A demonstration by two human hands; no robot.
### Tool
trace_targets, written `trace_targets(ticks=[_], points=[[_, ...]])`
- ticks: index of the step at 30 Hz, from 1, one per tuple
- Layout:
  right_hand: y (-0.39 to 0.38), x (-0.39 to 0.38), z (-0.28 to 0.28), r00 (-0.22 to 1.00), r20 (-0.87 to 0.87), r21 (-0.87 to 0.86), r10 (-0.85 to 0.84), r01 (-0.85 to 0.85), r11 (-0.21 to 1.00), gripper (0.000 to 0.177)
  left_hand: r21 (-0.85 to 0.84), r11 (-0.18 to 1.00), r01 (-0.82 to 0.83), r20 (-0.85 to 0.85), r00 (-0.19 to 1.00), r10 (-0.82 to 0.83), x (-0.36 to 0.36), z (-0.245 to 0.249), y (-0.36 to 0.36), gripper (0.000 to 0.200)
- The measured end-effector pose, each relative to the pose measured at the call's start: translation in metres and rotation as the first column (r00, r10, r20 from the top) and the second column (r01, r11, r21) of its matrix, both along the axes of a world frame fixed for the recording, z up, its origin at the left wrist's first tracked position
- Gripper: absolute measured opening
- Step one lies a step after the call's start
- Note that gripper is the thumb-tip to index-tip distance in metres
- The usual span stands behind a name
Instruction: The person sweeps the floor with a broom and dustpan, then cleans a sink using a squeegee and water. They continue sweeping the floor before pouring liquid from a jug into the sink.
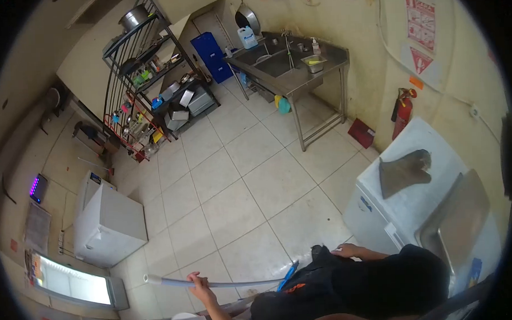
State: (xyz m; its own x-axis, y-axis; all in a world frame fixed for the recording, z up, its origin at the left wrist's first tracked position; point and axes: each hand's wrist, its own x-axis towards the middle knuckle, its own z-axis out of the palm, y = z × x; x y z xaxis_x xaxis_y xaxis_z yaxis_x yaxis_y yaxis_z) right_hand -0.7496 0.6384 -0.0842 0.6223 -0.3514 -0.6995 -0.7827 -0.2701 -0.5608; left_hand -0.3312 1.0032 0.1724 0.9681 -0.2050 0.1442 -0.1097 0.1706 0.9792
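At the bottom, my left hand (pixel 199 284) is closed around a long grey tube (pixel 243 284) with a wider whitish end (pixel 152 280). The tube runs nearly level across the front of my body, and its other end disappears near my dark clothing. Close to that end is a slim bright-blue object (pixel 287 276) whose kind I cannot make out. My right hand (pixel 349 251) is at the lower right, beside a bunched black piece of fabric (pixel 321 252). Its fingers are partly hidden by the sleeve, so their grip does not show clearly.
A white chest freezer (pixel 376 212) at my right bears a brown cloth (pixel 406 173) and a metal tray (pixel 458 218). Ahead are a steel sink table (pixel 331 64), a fire extinguisher (pixel 402 112) and a crowded rack (pixel 175 101). Another white freezer (pixel 114 227) stands left on the tiled floor (pixel 240 200).
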Motion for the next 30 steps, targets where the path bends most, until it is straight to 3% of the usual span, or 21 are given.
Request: trace_targets(ticks=[2,3,4,6,7,8,9,10,12,14,15,16,18,19,21,22,23,24,25,27,30], points=[[-0.023,0.039,-0.017,0.992,-0.083,0.085,-0.1,0.107,0.991,0.094,-0.023,1.0,-0.005,-0.002,1.0,0.005,0.033,0.026,-0.032,0.03],[-0.035,0.062,-0.02,0.977,-0.045,0.429,-0.208,0.207,0.88,0.092,0.016,1.0,0.003,0.007,1.0,-0.003,0.046,0.029,-0.052,0.031],[-0.043,0.083,-0.018,0.945,-0.052,0.715,-0.322,0.26,0.649,0.09,0.053,0.999,0.008,0.012,1.0,-0.008,0.058,0.027,-0.068,0.033],[-0.079,0.152,0.038,0.992,-0.076,0.657,-0.1,0.125,0.744,0.075,0.113,0.994,-0.01,0.004,1.0,0.009,0.096,0.008,-0.105,0.033],[-0.098,0.179,0.033,0.992,-0.089,0.655,-0.092,0.128,0.744,0.075,0.247,0.969,-0.019,-0.007,1.0,0.022,0.119,-0.008,-0.125,0.033],[-0.119,0.207,0.021,0.994,0.043,0.614,-0.096,0.05,0.788,0.066,0.373,0.927,-0.024,-0.015,0.999,0.032,0.143,-0.026,-0.143,0.034],[-0.14,0.234,0.017,0.98,0.174,0.56,-0.093,-0.021,0.828,0.062,0.37,0.929,-0.022,-0.025,0.999,0.034,0.17,-0.052,-0.16,0.034],[-0.162,0.26,0.014,0.982,0.164,0.559,-0.094,-0.014,0.829,0.062,0.452,0.892,-0.017,-0.071,0.996,0.055,0.198,-0.082,-0.174,0.032],[-0.221,0.316,0.017,0.954,0.294,0.28,0.056,-0.142,0.949,0.062,0.52,0.854,0.009,-0.125,0.99,0.065,0.248,-0.114,-0.225,0.031],[-0.28,0.365,0.032,0.977,0.2,0.231,0.078,-0.124,0.965,0.064,0.439,0.896,0.067,-0.169,0.986,0.009,0.299,-0.132,-0.282,0.028],[-0.307,0.388,0.042,0.988,0.111,0.185,0.105,-0.124,0.975,0.067,0.544,0.836,0.079,-0.067,0.996,-0.05,0.34,-0.165,-0.299,0.03],[-0.335,0.406,0.024,0.98,0.082,0.157,0.179,-0.19,0.969,0.07,0.543,0.834,0.094,-0.078,0.995,-0.061,0.373,-0.181,-0.331,0.03],[-0.385,0.447,-0.003,0.968,0.039,0.134,0.247,-0.25,0.959,0.073,0.773,0.605,0.189,0.031,0.942,-0.333,0.423,-0.194,-0.39,0.044],[-0.409,0.461,-0.004,0.973,0.002,0.084,0.232,-0.231,0.969,0.071,0.767,0.607,0.205,0.007,0.944,-0.328,0.444,-0.193,-0.42,0.044],[-0.456,0.487,0.009,0.983,0.032,-0.002,0.182,-0.182,0.983,0.069,0.496,0.631,0.596,-0.435,0.8,-0.413,0.479,-0.166,-0.493,0.055],[-0.475,0.503,0.022,0.982,0.019,0.012,0.189,-0.189,0.982,0.069,0.457,0.598,0.659,-0.393,0.752,-0.529,0.497,-0.174,-0.519,0.054],[-0.492,0.525,0.062,0.996,0.067,-0.005,0.055,-0.055,0.998,0.064,0.427,0.551,0.717,-0.338,0.692,-0.638,0.514,-0.179,-0.546,0.052],[-0.513,0.549,0.091,0.989,0.118,-0.015,-0.083,0.085,0.996,0.06,0.415,0.427,0.804,-0.372,0.578,-0.726,0.523,-0.164,-0.577,0.052],[-0.535,0.567,0.099,0.989,0.116,0.0,-0.091,0.092,0.996,0.06,0.256,0.352,0.9,-0.409,0.431,-0.805,0.534,-0.181,-0.598,0.05],[-0.582,0.599,0.105,1.0,0.009,0.124,0.003,-0.004,0.992,0.069,0.359,0.099,0.928,-0.425,0.256,-0.868,0.542,-0.185,-0.645,0.046],[-0.633,0.654,0.135,1.0,-0.003,0.108,-0.012,0.013,0.994,0.066,0.377,-0.091,0.922,-0.498,0.119,-0.859,0.56,-0.19,-0.729,0.046]])
